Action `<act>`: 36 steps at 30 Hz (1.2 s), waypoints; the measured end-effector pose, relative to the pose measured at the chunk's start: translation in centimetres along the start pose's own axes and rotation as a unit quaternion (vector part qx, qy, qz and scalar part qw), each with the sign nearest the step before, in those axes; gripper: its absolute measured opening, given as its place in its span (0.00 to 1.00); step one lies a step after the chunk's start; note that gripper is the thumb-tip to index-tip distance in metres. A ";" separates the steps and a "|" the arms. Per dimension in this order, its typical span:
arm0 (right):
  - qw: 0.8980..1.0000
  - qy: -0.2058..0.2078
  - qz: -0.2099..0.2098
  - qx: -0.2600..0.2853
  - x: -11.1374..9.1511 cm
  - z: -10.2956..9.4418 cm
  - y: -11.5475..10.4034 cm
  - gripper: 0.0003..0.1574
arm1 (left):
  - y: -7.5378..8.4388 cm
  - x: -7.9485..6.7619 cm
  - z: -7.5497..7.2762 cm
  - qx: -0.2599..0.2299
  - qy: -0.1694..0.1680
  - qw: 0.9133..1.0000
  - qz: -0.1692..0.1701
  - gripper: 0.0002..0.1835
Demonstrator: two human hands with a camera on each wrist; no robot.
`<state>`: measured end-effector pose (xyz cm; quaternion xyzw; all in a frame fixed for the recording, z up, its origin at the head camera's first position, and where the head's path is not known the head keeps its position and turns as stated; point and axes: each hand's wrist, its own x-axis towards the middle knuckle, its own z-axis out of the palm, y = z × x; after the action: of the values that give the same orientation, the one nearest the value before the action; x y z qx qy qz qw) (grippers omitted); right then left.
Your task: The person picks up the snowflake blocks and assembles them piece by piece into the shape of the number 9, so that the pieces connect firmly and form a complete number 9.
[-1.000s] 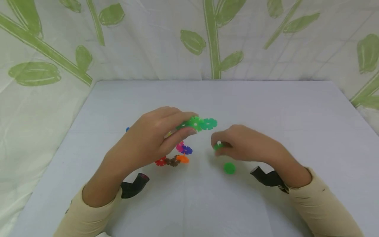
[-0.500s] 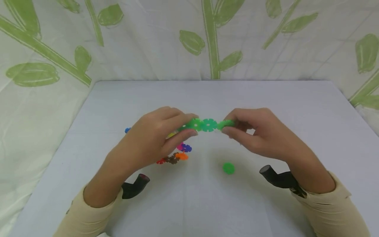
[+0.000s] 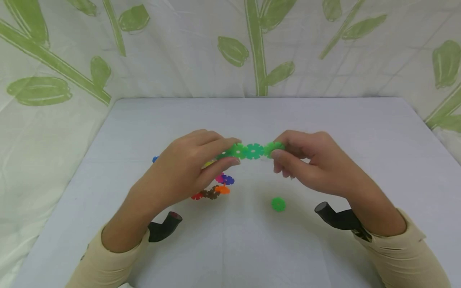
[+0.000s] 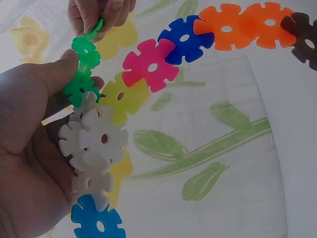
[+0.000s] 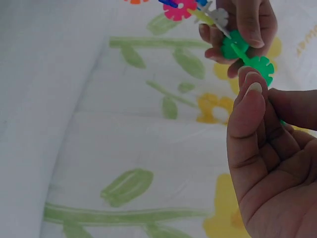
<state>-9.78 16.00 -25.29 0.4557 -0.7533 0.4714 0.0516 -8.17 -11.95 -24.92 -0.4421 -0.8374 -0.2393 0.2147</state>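
My left hand [image 3: 192, 164] pinches a chain of notched plastic snowflake discs near its green stretch. A green disc [image 3: 255, 151] shows between the two hands. At the chain's right end my right hand [image 3: 313, 160] pinches another green disc [image 3: 272, 149], which meets its neighbour edge to edge. In the left wrist view the chain branches by the palm: white discs [image 4: 104, 139], a blue disc [image 4: 99, 220] below, then a yellow disc [image 4: 121, 96], a pink disc [image 4: 151, 66], a dark blue disc [image 4: 185, 38] and orange discs [image 4: 225, 27] reaching right to brown.
One loose green disc [image 3: 278, 204] lies on the white-covered table [image 3: 252, 248], nearer me than the right hand. Black curved wrist mounts [image 3: 165, 227] project from both sleeves. Behind the table hangs a leaf-patterned cloth [image 3: 173, 48].
My right hand rose from near the table with a green disc and brought it to the chain's right end. Lately that disc has tilted to face upward more. The left hand stays put.
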 end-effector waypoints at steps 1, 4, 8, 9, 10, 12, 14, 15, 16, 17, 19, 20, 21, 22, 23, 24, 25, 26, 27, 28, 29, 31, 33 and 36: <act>1.000 0.001 -0.001 0.001 0.0 0.0 0.0 0.16 | 0.0 0.0 0.0 0.000 0.000 1.000 0.000 0.20; 1.000 0.006 -0.010 0.003 0.0 0.2 0.0 0.15 | 0.0 0.0 0.0 -0.001 0.000 1.000 -0.002 0.20; 1.000 0.013 -0.010 0.006 0.0 0.3 0.0 0.15 | 0.0 0.0 -0.1 -0.004 0.000 1.000 -0.003 0.20; 1.000 0.014 -0.008 0.008 0.0 0.3 0.0 0.16 | 0.0 0.0 -0.1 -0.004 0.000 1.000 -0.004 0.20; 1.000 0.014 -0.007 0.010 0.0 0.3 0.0 0.16 | 0.0 0.0 -0.1 -0.004 0.000 1.000 -0.003 0.20; 1.000 0.015 -0.003 0.012 0.0 0.4 0.0 0.16 | 0.0 0.0 -0.1 -0.006 0.001 1.000 -0.003 0.20; 1.000 0.018 -0.001 0.014 0.1 0.5 -0.1 0.16 | 0.0 0.0 -0.2 -0.006 0.001 1.000 -0.003 0.20; 1.000 0.020 0.001 0.014 0.1 0.5 -0.1 0.16 | 0.0 0.0 -0.2 -0.007 0.001 1.000 -0.004 0.20; 1.000 0.022 0.001 0.015 0.0 0.5 -0.1 0.15 | -0.1 0.0 -0.2 -0.009 0.002 1.000 -0.004 0.20; 1.000 0.023 0.001 0.014 0.0 0.5 -0.1 0.15 | -0.1 0.0 -0.2 -0.011 0.002 1.000 -0.004 0.20; 1.000 0.025 0.002 0.014 0.0 0.6 -0.2 0.15 | -0.1 0.0 -0.1 -0.015 0.001 1.000 -0.005 0.20; 1.000 0.024 0.002 0.015 0.1 0.6 -0.2 0.15 | -0.1 0.0 -0.1 -0.016 0.000 1.000 -0.006 0.20; 1.000 0.023 0.003 0.015 0.1 0.6 -0.2 0.15 | -0.1 0.0 -0.1 -0.017 -0.001 1.000 -0.006 0.20; 1.000 0.022 0.003 0.014 0.1 0.7 -0.2 0.15 | 0.0 0.0 -0.1 -0.017 -0.002 1.000 -0.007 0.20; 1.000 0.020 0.002 0.012 0.1 0.7 -0.1 0.15 | 0.0 0.0 0.0 -0.017 -0.004 1.000 -0.008 0.20; 1.000 0.019 0.003 0.011 0.1 0.7 -0.2 0.15 | 0.0 0.0 0.0 -0.018 -0.005 1.000 -0.008 0.20; 1.000 0.019 0.005 0.010 0.1 0.7 -0.2 0.15 | 0.0 0.0 0.0 -0.019 -0.006 1.000 -0.007 0.20; 1.000 0.019 0.005 0.008 0.1 0.8 -0.2 0.15 | 0.0 0.0 0.0 -0.020 -0.006 1.000 -0.006 0.21; 1.000 0.020 0.005 0.005 0.0 0.8 -0.2 0.15 | 0.0 -0.1 0.1 -0.021 -0.005 1.000 -0.004 0.21; 1.000 0.022 0.005 0.001 0.0 0.8 -0.2 0.15 | 0.0 0.0 0.1 -0.021 -0.005 1.000 -0.002 0.21; 1.000 0.025 0.004 -0.002 0.0 0.8 -0.2 0.15 | 0.0 0.0 0.1 -0.023 -0.004 1.000 0.001 0.21; 0.999 0.033 0.002 -0.005 0.0 0.9 -0.2 0.15 | 0.1 0.0 0.1 -0.024 -0.001 1.000 0.006 0.21; 0.999 0.042 -0.005 -0.007 0.1 1.1 -0.2 0.15 | 0.0 0.0 0.1 -0.025 0.003 1.000 0.008 0.21; 0.999 0.051 -0.013 -0.003 0.2 1.4 -0.1 0.15 | 0.0 0.0 0.1 -0.033 0.012 0.999 0.009 0.21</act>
<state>-9.35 14.77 -25.90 0.4411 -0.7449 0.4911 0.0970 -8.19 -11.88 -25.03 -0.4534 -0.8225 -0.2699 0.2126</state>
